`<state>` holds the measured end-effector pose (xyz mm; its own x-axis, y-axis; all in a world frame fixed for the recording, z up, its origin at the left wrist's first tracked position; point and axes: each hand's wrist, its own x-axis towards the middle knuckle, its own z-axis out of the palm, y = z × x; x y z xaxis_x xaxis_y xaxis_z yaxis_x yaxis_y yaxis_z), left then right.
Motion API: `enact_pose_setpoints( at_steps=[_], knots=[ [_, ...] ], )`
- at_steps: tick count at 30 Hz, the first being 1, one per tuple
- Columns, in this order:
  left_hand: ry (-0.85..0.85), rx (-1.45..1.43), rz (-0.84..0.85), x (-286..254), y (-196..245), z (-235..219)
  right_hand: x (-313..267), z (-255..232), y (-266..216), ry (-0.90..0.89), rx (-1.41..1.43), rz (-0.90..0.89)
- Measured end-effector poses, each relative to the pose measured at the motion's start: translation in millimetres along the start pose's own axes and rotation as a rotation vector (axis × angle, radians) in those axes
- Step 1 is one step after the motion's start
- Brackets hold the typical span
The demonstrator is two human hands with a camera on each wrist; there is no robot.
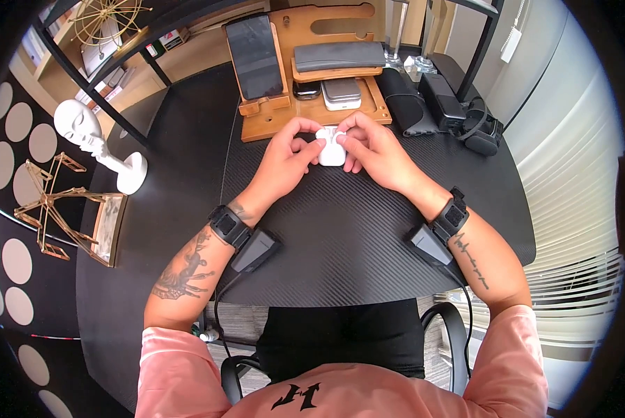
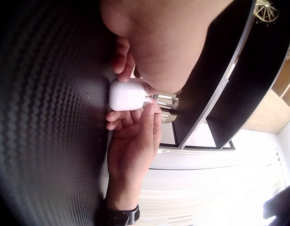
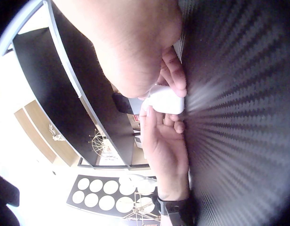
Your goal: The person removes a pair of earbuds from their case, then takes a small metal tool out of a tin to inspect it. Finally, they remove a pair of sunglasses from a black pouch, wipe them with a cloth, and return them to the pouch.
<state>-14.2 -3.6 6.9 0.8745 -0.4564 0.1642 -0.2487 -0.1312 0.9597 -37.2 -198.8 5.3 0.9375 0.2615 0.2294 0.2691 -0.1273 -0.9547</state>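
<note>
A white earbud charging case (image 1: 332, 155) stands upright between both hands, low over the black desk (image 1: 326, 230), with white earbuds (image 1: 321, 134) showing at its top. My left hand (image 1: 289, 155) pinches at the left earbud with thumb and forefinger, its other fingers curled beside the case. The right hand (image 1: 378, 152) does the same at the right earbud. In the left wrist view the case (image 2: 127, 95) has the right hand's (image 2: 133, 146) fingertips at its top end. From the right wrist, the left hand's (image 3: 166, 143) thumb and forefinger meet at the top of the case (image 3: 167, 100).
Behind the hands stands a wooden organizer (image 1: 263, 127) bearing a phone (image 1: 256, 56) and a grey case (image 1: 340, 56). Black pouch (image 1: 406, 104) and black headset (image 1: 481, 129) lie to its right. At left are a white figurine (image 1: 93, 132) and a gold frame ornament (image 1: 48, 202).
</note>
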Motion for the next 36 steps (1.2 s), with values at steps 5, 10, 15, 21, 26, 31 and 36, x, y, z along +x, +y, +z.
enact_pose_setpoints(
  at_steps=[5,10,15,21,26,31,36],
  knots=[
    [-0.003,-0.002,0.005,0.0,-1.3,-0.2,0.4,0.1,-0.1,0.001,-0.016,0.0],
    [-0.007,0.001,0.014,0.3,-2.0,-0.4,0.4,0.0,-1.1,0.007,-0.018,-0.003],
    [-0.005,-0.001,-0.005,0.1,-2.2,-0.5,0.0,0.3,-2.6,0.005,-0.023,0.011],
    [-0.004,0.011,0.005,0.0,-0.7,-0.2,-0.3,-2.3,-4.9,-0.025,-0.071,0.04],
    [0.003,0.002,0.02,0.2,-1.5,0.7,0.3,-0.1,-1.6,0.016,-0.045,-0.002],
    [-0.005,0.001,0.027,0.8,-2.1,0.7,-0.2,-0.1,-3.0,0.019,-0.045,-0.004],
    [-0.01,-0.005,0.012,1.4,-2.2,0.4,-0.8,1.0,-3.0,0.038,-0.04,-0.007]
  ],
)
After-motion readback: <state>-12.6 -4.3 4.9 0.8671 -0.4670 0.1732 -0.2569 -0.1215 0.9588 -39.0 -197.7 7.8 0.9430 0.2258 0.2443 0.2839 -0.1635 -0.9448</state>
